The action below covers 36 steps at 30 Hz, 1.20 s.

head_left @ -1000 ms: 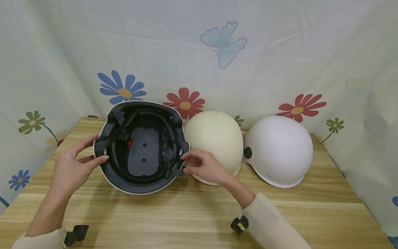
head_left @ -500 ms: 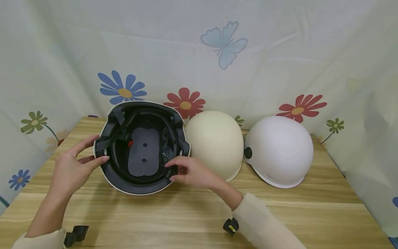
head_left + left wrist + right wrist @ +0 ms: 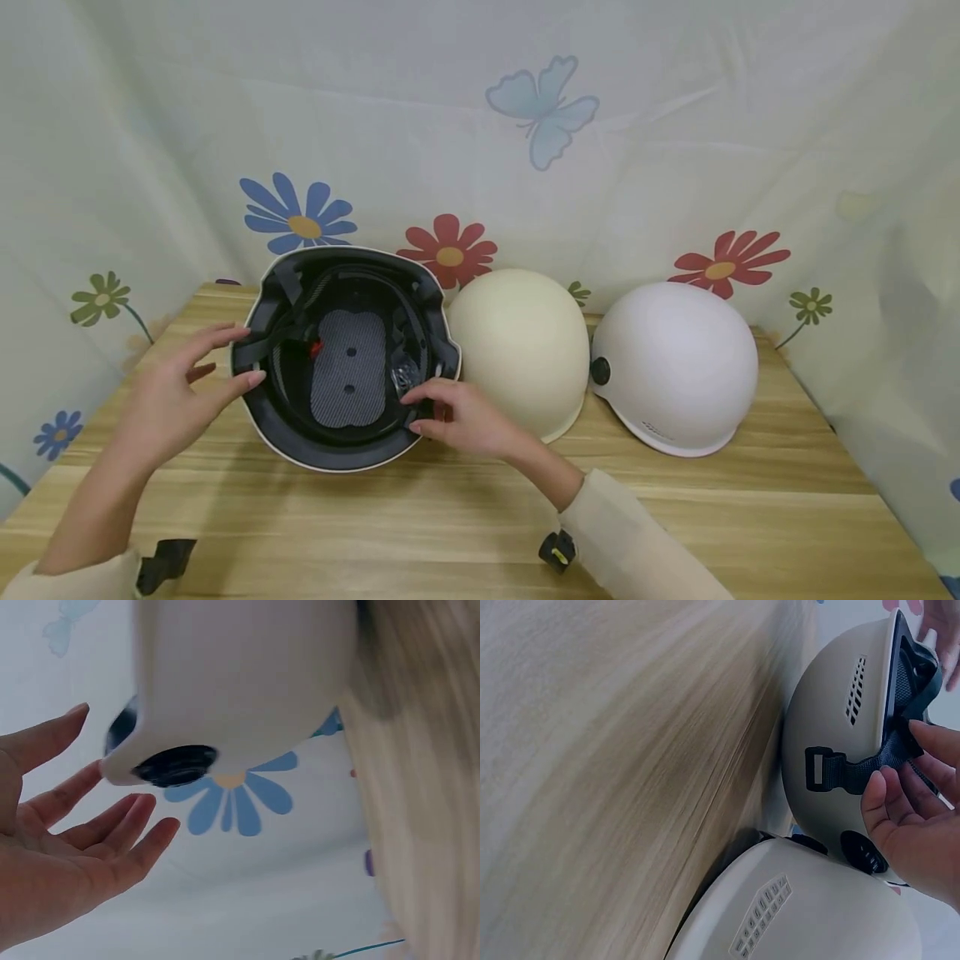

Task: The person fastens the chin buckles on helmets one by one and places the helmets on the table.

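On the left of the table an upturned helmet [image 3: 348, 367] with a pale shell and black padded lining shows its inside in the head view. My right hand [image 3: 468, 421] is at its right rim. In the right wrist view that hand pinches the black chin strap [image 3: 855, 771], whose buckle end hangs over the shell. Beside the left rim, my left hand [image 3: 176, 396] has its fingers spread. The left wrist view shows a fingertip right at the edge of the shell [image 3: 240, 690], near a round black knob [image 3: 176, 765].
A cream helmet [image 3: 521, 350] stands dome up right beside the upturned one. Farther right is a white helmet [image 3: 675, 358], also dome up, with a black side knob. Behind the wooden table [image 3: 480, 525] hangs a flower-printed curtain [image 3: 375, 117].
My right hand has moved left over the helmet's rim with the strap. The left hand's grip on the left rim has loosened, and its fingers have drawn slightly away. The other helmets stay put.
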### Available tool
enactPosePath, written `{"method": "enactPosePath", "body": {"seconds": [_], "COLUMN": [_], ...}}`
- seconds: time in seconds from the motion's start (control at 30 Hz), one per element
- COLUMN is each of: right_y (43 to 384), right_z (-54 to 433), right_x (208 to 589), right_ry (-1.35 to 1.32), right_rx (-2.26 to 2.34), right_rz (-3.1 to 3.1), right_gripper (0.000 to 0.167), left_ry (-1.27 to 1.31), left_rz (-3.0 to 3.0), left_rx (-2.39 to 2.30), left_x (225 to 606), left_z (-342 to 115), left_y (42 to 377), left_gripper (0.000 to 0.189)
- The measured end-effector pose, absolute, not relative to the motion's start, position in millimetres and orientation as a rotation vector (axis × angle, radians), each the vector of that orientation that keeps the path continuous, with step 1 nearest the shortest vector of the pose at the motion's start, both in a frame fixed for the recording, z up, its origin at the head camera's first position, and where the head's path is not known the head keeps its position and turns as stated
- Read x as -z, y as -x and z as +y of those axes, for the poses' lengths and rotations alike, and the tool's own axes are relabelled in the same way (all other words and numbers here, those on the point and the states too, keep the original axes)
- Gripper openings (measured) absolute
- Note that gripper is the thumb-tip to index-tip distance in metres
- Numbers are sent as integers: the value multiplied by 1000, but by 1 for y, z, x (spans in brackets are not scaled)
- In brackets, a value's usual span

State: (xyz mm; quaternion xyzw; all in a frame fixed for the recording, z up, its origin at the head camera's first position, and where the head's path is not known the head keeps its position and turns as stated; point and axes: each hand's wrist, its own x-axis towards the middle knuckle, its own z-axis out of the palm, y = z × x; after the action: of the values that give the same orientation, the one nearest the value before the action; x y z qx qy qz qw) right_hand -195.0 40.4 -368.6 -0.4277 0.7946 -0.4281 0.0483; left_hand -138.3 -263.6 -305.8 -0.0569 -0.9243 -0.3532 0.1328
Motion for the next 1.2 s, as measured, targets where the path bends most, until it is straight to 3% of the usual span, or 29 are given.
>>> {"method": "enactPosePath", "body": {"seconds": [0.37, 1.2], "right_y": [195, 193], "right_z": [42, 37], "right_x": [372, 369], "right_ry": [1321, 1376], "right_rx": [1316, 1340], "right_rz": [2421, 2421], "right_gripper": [25, 25], "left_ry": [466, 543], "left_rz": [-2888, -3075], "left_rx": [618, 360], "left_x": [267, 296], "left_z": [-234, -234], "left_y": [163, 207], "left_gripper": [57, 51]}}
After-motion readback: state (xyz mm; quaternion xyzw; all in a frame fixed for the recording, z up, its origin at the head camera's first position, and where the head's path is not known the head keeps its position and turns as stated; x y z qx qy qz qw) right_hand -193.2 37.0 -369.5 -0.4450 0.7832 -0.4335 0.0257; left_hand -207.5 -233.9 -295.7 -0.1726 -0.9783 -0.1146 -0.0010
